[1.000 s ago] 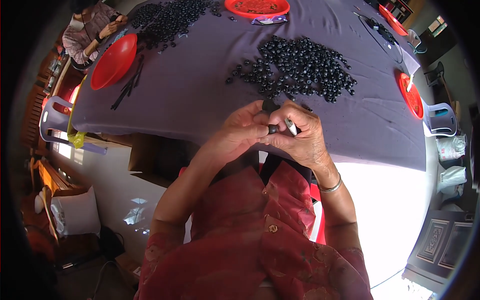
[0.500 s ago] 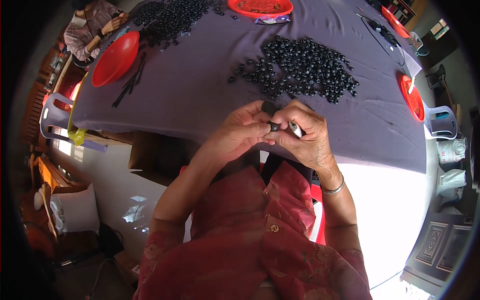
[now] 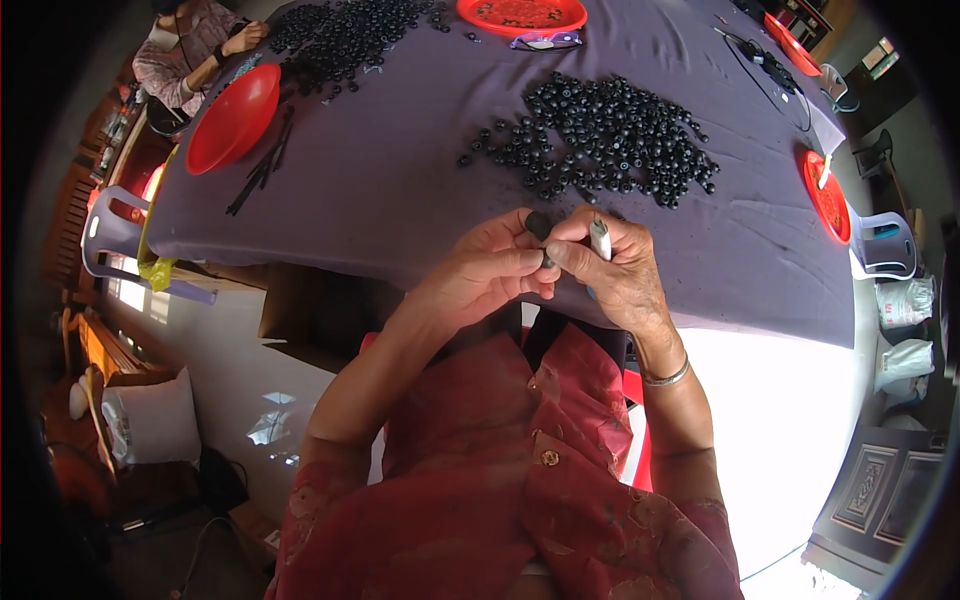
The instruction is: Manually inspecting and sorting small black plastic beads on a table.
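My left hand (image 3: pixel 487 267) pinches a small round black piece (image 3: pixel 547 260) between thumb and fingers, just beyond the table's near edge. Something dark (image 3: pixel 538 224) covers or sits at its index fingertip; I cannot tell which. Close against it, my right hand (image 3: pixel 618 268) is closed around a slim white-handled tool (image 3: pixel 600 240), whose working end is hidden by the fingers. The right thumb meets the black piece. Past both hands lies a broad pile of small shiny black rounded pieces (image 3: pixel 620 135) on the purple-grey tablecloth (image 3: pixel 400 180).
A second black pile (image 3: pixel 345 40) lies at the far left, beside a red basin (image 3: pixel 235 118) and dark thin strips (image 3: pixel 265 165). Red trays stand at the far edge (image 3: pixel 522 14) and right (image 3: pixel 826 195). Another person (image 3: pixel 190 55) sits at the far left. Cables (image 3: pixel 765 65) lie far right.
My right hand has turned, so the white handle now points more upright. Its thumb has shifted over the black piece. At the far left, the other person's hands have moved.
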Demonstrator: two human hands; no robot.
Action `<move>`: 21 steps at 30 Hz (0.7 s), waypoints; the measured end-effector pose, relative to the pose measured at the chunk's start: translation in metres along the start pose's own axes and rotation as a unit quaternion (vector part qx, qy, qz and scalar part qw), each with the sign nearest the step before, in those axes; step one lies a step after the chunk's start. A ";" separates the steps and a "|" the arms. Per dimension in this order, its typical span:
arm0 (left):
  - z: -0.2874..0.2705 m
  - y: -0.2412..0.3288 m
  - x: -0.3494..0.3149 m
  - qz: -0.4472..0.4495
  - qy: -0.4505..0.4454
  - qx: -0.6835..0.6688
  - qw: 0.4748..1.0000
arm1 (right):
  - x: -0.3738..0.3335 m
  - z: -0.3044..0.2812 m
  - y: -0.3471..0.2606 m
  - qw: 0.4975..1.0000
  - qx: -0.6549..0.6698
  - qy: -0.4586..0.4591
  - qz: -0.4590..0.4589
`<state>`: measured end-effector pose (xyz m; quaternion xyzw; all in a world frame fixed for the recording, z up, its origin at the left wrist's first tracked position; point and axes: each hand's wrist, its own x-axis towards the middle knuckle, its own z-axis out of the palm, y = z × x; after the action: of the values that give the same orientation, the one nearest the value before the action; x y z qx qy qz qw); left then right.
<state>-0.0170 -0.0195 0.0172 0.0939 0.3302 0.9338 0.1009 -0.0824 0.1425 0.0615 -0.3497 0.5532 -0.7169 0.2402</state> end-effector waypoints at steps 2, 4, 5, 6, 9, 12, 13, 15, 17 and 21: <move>-0.002 0.001 0.000 0.001 0.003 -0.001 1.000 | 0.001 -0.003 0.001 1.000 0.016 -0.001 0.026; -0.002 0.003 0.000 0.003 0.005 0.000 1.000 | 0.003 -0.009 0.006 0.970 -0.221 0.082 -0.064; -0.001 0.004 -0.001 0.018 0.017 0.005 1.000 | 0.002 -0.012 0.003 0.970 -0.221 0.082 -0.066; 0.000 0.005 -0.001 0.034 0.029 0.011 0.999 | 0.000 -0.015 -0.001 0.963 -0.251 0.071 -0.076; -0.001 0.006 -0.002 0.081 0.019 -0.003 0.997 | -0.002 -0.016 0.000 0.950 -0.297 0.025 -0.091; 0.002 0.007 -0.002 0.117 0.037 0.016 0.992 | -0.003 -0.001 -0.004 0.898 -0.409 -0.001 -0.162; 0.004 0.007 -0.002 0.118 0.036 0.018 0.992 | -0.003 0.001 -0.005 0.898 -0.409 -0.001 -0.164; 0.006 0.008 -0.002 0.119 0.046 0.016 0.992 | -0.003 0.003 -0.005 0.857 -0.478 0.007 -0.190; 0.005 0.007 -0.002 0.116 0.047 0.012 0.992 | -0.003 0.003 -0.006 0.848 -0.489 0.010 -0.204; 0.003 0.009 -0.002 0.108 0.025 0.009 0.994 | -0.001 0.001 -0.002 0.871 -0.455 0.012 -0.187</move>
<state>-0.0151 -0.0250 0.0245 0.1066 0.3288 0.9383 -0.0095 -0.0808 0.1436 0.0633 -0.5083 0.7453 -0.4218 -0.0907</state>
